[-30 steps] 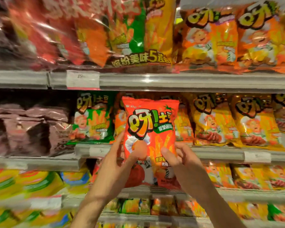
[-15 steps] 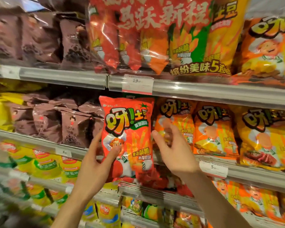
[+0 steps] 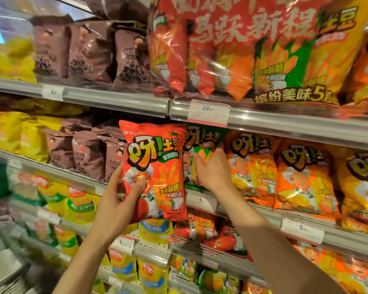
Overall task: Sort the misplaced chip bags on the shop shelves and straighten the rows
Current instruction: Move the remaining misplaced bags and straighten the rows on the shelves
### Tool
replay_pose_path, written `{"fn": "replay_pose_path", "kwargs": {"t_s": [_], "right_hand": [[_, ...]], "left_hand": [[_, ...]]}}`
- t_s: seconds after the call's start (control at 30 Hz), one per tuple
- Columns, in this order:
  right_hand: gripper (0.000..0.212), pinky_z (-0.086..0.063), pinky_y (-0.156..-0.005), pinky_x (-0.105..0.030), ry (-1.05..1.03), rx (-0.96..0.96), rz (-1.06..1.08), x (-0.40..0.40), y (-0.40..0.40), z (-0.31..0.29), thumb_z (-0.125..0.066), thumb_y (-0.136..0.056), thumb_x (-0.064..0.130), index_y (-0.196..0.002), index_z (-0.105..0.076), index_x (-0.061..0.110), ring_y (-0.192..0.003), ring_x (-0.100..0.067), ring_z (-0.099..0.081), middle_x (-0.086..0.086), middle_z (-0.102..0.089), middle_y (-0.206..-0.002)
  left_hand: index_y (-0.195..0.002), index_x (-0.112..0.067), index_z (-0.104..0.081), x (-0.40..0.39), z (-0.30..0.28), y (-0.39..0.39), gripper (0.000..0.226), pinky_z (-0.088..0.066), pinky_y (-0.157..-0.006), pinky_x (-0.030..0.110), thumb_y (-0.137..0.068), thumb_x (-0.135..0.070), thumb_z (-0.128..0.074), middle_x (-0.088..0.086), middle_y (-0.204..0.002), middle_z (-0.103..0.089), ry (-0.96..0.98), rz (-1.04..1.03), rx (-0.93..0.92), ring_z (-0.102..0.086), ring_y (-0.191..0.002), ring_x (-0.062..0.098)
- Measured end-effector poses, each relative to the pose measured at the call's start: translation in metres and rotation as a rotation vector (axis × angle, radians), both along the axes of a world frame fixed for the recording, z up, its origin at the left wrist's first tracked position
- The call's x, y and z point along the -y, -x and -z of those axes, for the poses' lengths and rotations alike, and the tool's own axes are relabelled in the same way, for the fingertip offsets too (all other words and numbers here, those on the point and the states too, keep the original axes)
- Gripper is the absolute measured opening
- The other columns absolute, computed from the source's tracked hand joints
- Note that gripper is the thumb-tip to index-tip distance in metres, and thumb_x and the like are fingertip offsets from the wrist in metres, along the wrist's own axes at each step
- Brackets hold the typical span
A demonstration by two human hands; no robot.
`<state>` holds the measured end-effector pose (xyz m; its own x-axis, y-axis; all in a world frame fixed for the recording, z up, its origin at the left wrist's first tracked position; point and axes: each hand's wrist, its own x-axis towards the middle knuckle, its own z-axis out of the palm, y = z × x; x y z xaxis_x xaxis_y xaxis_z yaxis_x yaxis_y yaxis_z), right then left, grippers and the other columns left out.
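Shop shelf [image 3: 123, 103]: left hand [image 3: 117, 200] holds red bag [image 3: 155, 166]; right hand [image 3: 212, 172] grips green bag [image 3: 202, 143].

My feed's bright with overhead store light glaring off the big multipack [image 3: 263, 49], and everything left of it smears into wide-angle blur.

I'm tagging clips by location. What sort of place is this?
Most likely a shop's snack aisle: tiered metal shelves packed with rows of chip bags, and price tags clipped to the shelf edges.
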<state>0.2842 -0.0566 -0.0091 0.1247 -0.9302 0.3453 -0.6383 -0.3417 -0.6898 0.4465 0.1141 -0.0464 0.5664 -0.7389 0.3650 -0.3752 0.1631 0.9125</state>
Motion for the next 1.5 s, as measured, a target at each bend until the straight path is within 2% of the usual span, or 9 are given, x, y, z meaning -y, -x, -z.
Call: {"fn": "replay_pose_path", "kwargs": {"t_s": [0.2,0.43,0.57,0.73,0.9,1.03,1.17,1.4,1.5], "right_hand": [[0.073,-0.045,-0.099,-0.045,-0.019,-0.021,0.051,0.007,-0.013,0.005,-0.05,-0.097,0.052,-0.143,-0.032,-0.002,-0.126,-0.043,-0.048,-0.023,-0.036,-0.145],[0.067,-0.044,-0.102,-0.046,0.042,-0.029,0.066,0.003,-0.016,0.002,-0.053,-0.098,0.048,-0.142,-0.036,0.001,-0.129,-0.044,-0.045,-0.026,-0.029,-0.15],[0.065,-0.046,-0.099,-0.047,0.104,-0.045,0.068,-0.001,-0.016,-0.003,-0.051,-0.098,0.048,-0.143,-0.038,0.004,-0.125,-0.046,-0.047,-0.028,-0.029,-0.149],[0.062,-0.044,-0.102,-0.046,0.146,-0.062,0.052,-0.006,-0.014,-0.013,-0.048,-0.1,0.049,-0.144,-0.041,0.007,-0.125,-0.046,-0.048,-0.029,-0.031,-0.148],[0.062,-0.044,-0.097,-0.044,0.156,-0.093,0.056,-0.012,-0.002,-0.021,-0.046,-0.1,0.049,-0.146,-0.038,0.009,-0.127,-0.044,-0.047,-0.027,-0.029,-0.15],[0.064,-0.044,-0.086,-0.039,0.22,-0.124,0.081,-0.026,0.019,-0.021,-0.046,-0.1,0.05,-0.149,-0.034,0.01,-0.123,-0.042,-0.05,-0.021,-0.032,-0.148],[0.067,-0.045,-0.093,-0.037,0.28,-0.09,0.07,-0.045,0.051,-0.015,-0.047,-0.1,0.048,-0.154,-0.029,0.013,-0.129,-0.035,-0.048,-0.015,-0.03,-0.153],[0.069,-0.037,-0.1,-0.034,0.293,-0.003,0.125,-0.063,0.098,-0.004,-0.047,-0.099,0.049,-0.156,-0.026,0.016,-0.137,-0.028,-0.039,-0.006,-0.027,-0.156],[0.07,-0.033,-0.096,-0.031,0.288,0.034,0.162,-0.067,0.115,0.002,-0.047,-0.099,0.049,-0.157,-0.025,0.017,-0.139,-0.026,-0.037,-0.003,-0.027,-0.156]], "left_hand": [[-0.147,-0.046,-0.04,-0.002,0.0,-0.007,0.059,-0.043,-0.074,0.002,-0.093,-0.041,-0.063,-0.029,-0.115,-0.059,-0.018,-0.004,0.032,-0.054,-0.099,-0.026],[-0.143,-0.058,-0.037,-0.007,0.0,-0.017,0.059,-0.045,-0.075,0.019,-0.089,-0.054,-0.06,-0.025,-0.105,-0.063,-0.041,-0.025,0.031,-0.058,-0.093,-0.012],[-0.148,-0.055,-0.033,-0.008,0.003,-0.025,0.064,-0.044,-0.085,0.025,-0.089,-0.058,-0.06,-0.021,-0.125,-0.058,-0.038,-0.024,0.021,-0.055,-0.106,-0.014],[-0.147,-0.058,-0.032,-0.009,0.006,-0.031,0.064,-0.043,-0.098,0.035,-0.09,-0.064,-0.059,-0.019,-0.144,-0.05,-0.034,-0.019,0.006,-0.049,-0.131,0.007],[-0.145,-0.058,-0.035,-0.008,0.002,-0.027,0.06,-0.043,-0.093,0.027,-0.09,-0.057,-0.06,-0.027,-0.141,-0.051,-0.014,0.013,0.017,-0.05,-0.129,0.0],[-0.147,-0.054,-0.035,-0.007,-0.001,-0.021,0.063,-0.04,-0.084,0.013,-0.09,-0.054,-0.06,-0.021,-0.139,-0.052,-0.019,0.005,0.017,-0.042,-0.108,-0.032],[-0.144,-0.057,-0.038,-0.004,-0.001,-0.019,0.062,-0.044,-0.095,0.028,-0.088,-0.061,-0.063,-0.026,-0.135,-0.056,-0.011,0.022,0.004,-0.05,-0.119,-0.015],[-0.139,-0.06,-0.042,0.011,-0.002,-0.006,0.053,-0.042,-0.105,0.032,-0.091,-0.052,-0.063,-0.049,-0.123,-0.053,0.007,0.085,0.01,-0.046,-0.12,-0.023],[-0.138,-0.06,-0.043,0.025,-0.001,0.0,0.05,-0.045,-0.104,0.035,-0.093,-0.053,-0.064,-0.034,-0.126,-0.061,0.015,0.106,0.027,-0.055,-0.12,-0.009]]}}
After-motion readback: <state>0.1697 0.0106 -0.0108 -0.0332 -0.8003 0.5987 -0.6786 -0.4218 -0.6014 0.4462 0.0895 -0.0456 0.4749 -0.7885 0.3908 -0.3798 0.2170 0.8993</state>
